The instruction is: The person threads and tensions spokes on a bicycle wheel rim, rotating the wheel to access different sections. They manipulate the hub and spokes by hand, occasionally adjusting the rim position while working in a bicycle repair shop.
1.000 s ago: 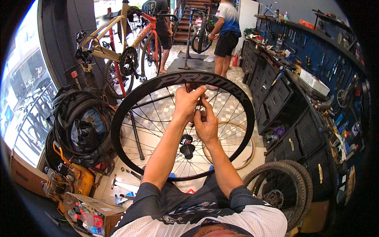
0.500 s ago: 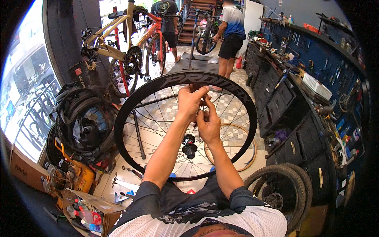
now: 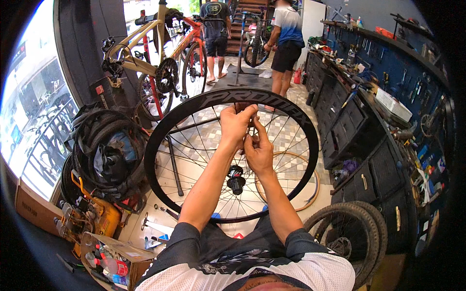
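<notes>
A black bicycle wheel [image 3: 155, 150] with a deep rim, pale lettering and thin dark spokes is tilted in front of me. Its black hub [image 3: 236, 180] shows between my forearms. At the inner edge of the far rim, my left hand [image 3: 235, 125] is closed in a pinch; what lies between thumb and fingers is hidden, though something small and dark shows beside it. Just below and to the right, my right hand [image 3: 258, 150] pinches a spoke, its fingertips close to the left hand. The wheel's near rim lies by my lap.
Bicycles on stands [image 3: 167, 72] fill the far left; two people stand beyond. Left are bundled tires [image 3: 104, 150], a yellow compressor [image 3: 99, 218] and a box of bottles [image 3: 116, 252]. Dark drawers [image 3: 347, 126] line the right, with tires [image 3: 364, 233] nearby. A tan-edged tire [image 3: 310, 194] lies beneath the wheel.
My hands keep nearly the same grip at the rim. The whole view has shifted slightly. In the background, the person at the far left has moved to the right.
</notes>
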`<action>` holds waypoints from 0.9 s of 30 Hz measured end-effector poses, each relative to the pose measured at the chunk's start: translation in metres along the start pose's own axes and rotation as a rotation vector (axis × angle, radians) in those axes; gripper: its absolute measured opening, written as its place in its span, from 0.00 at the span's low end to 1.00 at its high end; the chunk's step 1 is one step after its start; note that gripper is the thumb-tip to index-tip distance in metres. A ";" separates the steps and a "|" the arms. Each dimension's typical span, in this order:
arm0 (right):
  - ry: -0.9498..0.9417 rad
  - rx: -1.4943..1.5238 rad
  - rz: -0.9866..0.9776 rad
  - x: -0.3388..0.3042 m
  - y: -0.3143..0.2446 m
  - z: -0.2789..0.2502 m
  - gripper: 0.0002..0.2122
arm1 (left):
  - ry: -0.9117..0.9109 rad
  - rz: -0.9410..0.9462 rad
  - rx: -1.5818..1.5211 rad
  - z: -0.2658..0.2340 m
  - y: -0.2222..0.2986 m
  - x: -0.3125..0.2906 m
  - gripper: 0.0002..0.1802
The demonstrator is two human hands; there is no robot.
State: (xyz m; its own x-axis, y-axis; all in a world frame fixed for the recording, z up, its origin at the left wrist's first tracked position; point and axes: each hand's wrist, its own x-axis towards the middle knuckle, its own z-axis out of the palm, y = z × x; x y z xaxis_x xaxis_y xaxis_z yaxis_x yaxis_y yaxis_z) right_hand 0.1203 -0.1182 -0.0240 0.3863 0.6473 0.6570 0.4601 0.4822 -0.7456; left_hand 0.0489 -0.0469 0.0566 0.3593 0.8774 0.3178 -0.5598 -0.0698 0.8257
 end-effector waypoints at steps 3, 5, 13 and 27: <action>0.014 0.017 -0.019 0.000 -0.003 0.000 0.28 | -0.019 -0.019 0.007 0.000 -0.001 0.000 0.06; 0.003 0.027 -0.023 0.000 -0.005 0.000 0.29 | -0.033 -0.026 0.014 -0.004 -0.001 0.001 0.09; -0.051 0.101 -0.048 0.005 0.014 -0.005 0.30 | -0.113 0.485 1.030 -0.022 0.035 -0.067 0.31; -0.105 -0.298 -0.079 -0.010 -0.017 -0.080 0.20 | 0.211 0.399 1.615 -0.100 0.111 -0.012 0.34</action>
State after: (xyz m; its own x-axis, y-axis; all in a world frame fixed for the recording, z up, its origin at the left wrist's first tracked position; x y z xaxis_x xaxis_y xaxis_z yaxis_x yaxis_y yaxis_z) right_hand 0.1728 -0.1806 -0.0085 0.2622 0.6797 0.6850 0.7050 0.3499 -0.6169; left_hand -0.0920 -0.0178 0.0983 0.2187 0.7207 0.6579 0.7526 -0.5537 0.3564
